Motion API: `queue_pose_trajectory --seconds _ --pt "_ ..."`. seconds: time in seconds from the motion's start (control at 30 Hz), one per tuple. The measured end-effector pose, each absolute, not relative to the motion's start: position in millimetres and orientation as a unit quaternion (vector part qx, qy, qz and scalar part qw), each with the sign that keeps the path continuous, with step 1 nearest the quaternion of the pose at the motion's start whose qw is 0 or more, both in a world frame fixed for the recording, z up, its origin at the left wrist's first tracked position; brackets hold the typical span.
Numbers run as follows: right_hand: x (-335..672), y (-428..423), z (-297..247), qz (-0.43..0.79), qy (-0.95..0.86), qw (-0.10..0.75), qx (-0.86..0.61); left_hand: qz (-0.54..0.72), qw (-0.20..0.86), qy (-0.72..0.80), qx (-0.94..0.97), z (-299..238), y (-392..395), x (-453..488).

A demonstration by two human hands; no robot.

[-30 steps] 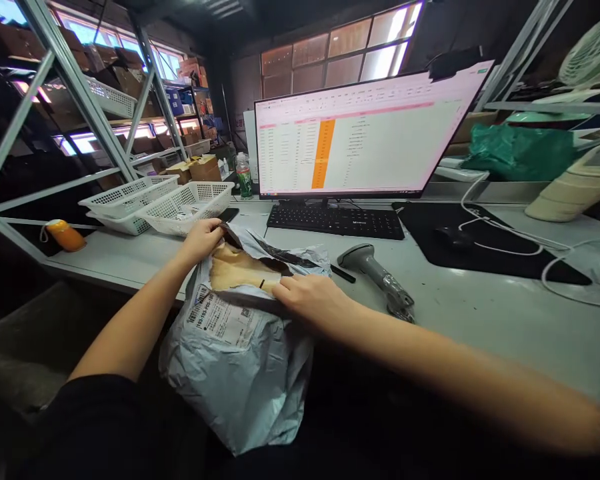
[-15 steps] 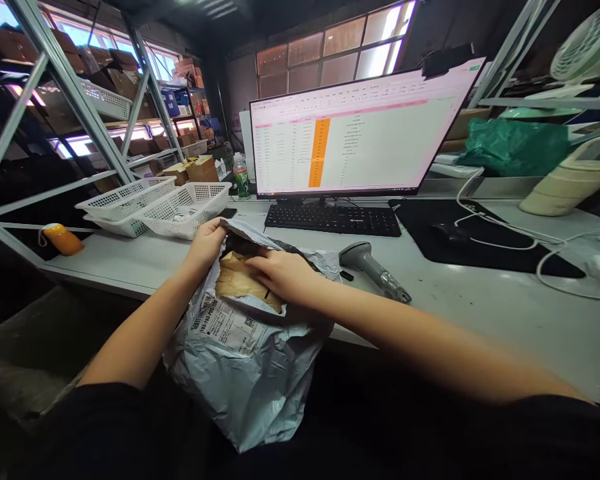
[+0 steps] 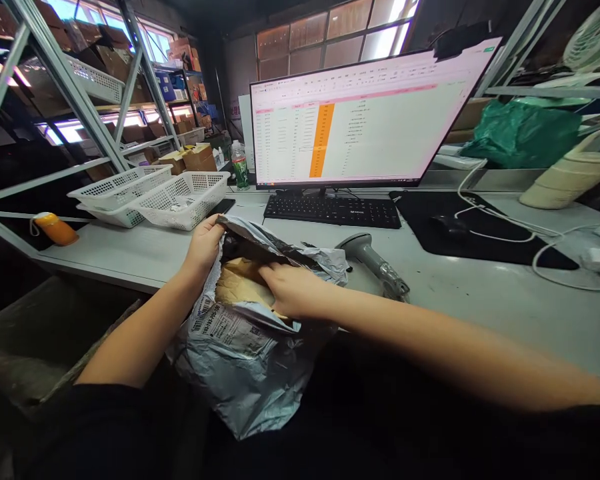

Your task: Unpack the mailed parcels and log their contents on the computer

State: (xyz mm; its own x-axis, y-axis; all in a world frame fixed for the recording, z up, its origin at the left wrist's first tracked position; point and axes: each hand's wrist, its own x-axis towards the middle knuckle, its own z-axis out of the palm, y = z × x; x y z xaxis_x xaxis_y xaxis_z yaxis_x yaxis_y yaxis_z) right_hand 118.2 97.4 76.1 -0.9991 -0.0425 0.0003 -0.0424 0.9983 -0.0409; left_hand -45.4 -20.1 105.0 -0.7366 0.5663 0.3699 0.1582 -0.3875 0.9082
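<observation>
A grey plastic mailer bag (image 3: 245, 363) with a printed shipping label hangs over the near edge of the desk (image 3: 480, 300). My left hand (image 3: 203, 245) grips the torn upper flap of the bag and holds its mouth apart. My right hand (image 3: 293, 290) reaches into the opening, fingers curled on the tan item (image 3: 237, 283) inside. Most of that item is hidden by the bag.
A grey barcode scanner (image 3: 375, 261) lies just right of the bag. Behind are a black keyboard (image 3: 333, 210), a lit monitor (image 3: 360, 120), a black mat (image 3: 475, 230) with white cables, white mesh baskets (image 3: 180, 197) and metal shelving (image 3: 55, 100) at left.
My right hand moved from the bag's outer edge into its opening and onto the tan item. The left hand kept hold of the flap and the bag mouth widened.
</observation>
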Motion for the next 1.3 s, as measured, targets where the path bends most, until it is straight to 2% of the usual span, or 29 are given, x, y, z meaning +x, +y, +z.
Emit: queue_pose_trajectory --seconds 0.13,0.3,0.37,0.47,0.67,0.8,0.9,0.97,1.03,1.17,1.23,1.3 --pt "115.2 100.8 70.8 -0.071 0.997 -0.014 0.005 0.772 0.152 0.517 0.338 99.1 -21.1 -37.9" --pt "110.8 106.1 75.0 -0.186 0.982 0.03 0.022 0.768 0.148 0.521 0.342 95.3 -24.0 -35.3" --pt "109.3 109.3 74.5 -0.203 0.978 0.006 0.039 0.769 0.147 0.52 0.343 93.8 -23.7 -35.3" --pt "105.6 115.6 69.4 -0.172 0.982 -0.043 0.063 0.771 0.15 0.517 0.34 91.2 -21.6 -33.9" --pt "102.3 121.7 63.6 -0.075 0.996 -0.029 0.039 0.772 0.148 0.52 0.335 88.0 -18.8 -33.2" --pt "111.1 120.9 70.3 -0.008 0.992 -0.111 -0.056 0.735 0.148 0.56 0.353 84.0 -22.3 -46.0" --pt "121.1 116.5 77.2 -0.033 0.98 -0.143 -0.137 0.698 0.15 0.589 0.378 77.9 -26.6 -59.9" --pt "126.5 113.8 82.5 -0.067 0.983 -0.119 -0.126 0.69 0.176 0.602 0.361 72.4 -29.8 -66.6" --pt "129.1 114.0 87.9 -0.099 0.991 -0.058 -0.071 0.687 0.229 0.606 0.33 65.2 -32.8 -68.5" --pt "127.0 119.8 90.9 -0.149 0.977 0.149 -0.021 0.687 0.337 0.583 0.274 45.3 -35.5 -56.1" --pt "125.6 118.4 85.5 -0.126 0.968 0.214 -0.021 0.695 0.354 0.571 0.255 34.2 -34.8 -46.2" --pt "126.0 111.6 76.9 -0.077 0.972 0.221 -0.024 0.713 0.344 0.563 0.24 24.6 -33.6 -38.1"
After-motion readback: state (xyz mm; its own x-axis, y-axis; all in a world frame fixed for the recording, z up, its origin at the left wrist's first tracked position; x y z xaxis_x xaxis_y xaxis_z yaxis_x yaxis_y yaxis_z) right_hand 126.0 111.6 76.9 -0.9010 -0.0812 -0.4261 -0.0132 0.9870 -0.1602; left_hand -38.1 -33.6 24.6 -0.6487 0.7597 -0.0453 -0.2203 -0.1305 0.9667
